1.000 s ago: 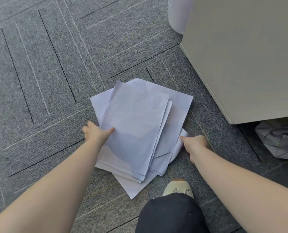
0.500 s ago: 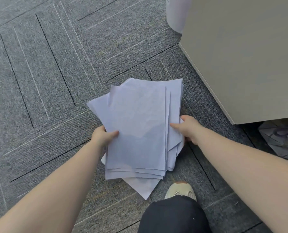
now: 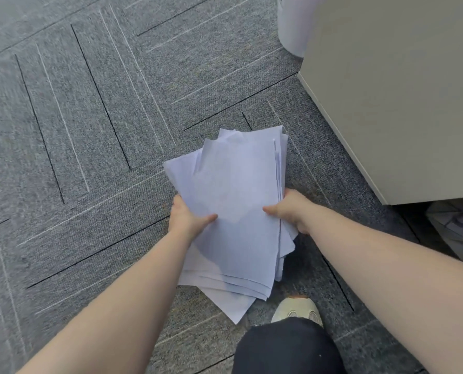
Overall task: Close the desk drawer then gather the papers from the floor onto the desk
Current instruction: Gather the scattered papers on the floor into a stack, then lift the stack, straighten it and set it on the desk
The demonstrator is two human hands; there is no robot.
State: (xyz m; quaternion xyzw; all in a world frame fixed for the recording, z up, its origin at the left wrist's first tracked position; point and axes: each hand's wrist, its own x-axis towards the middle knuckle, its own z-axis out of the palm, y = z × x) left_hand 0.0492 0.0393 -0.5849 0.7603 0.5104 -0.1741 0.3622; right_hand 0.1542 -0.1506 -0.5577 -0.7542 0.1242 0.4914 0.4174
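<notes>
Head view: grey carpet (image 3: pixel 95 163) (striped tiles), beige desk (image 3: pixel 400 103) right.

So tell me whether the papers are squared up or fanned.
Fanned: the papers show stepped edges and one corner poking out below, gripped by the left hand and right hand.

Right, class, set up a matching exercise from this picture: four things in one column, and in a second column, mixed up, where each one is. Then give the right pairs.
Things:
1. papers
2. left hand
3. shoe
4. desk

Places:
A. upper right of the picture
B. gripping the left edge of the stack
C. held between both hands above the carpet
D. on the carpet below the stack, next to the dark knee

Pairs: 1-C, 2-B, 3-D, 4-A. The right hand grips the stack's other edge.
</notes>
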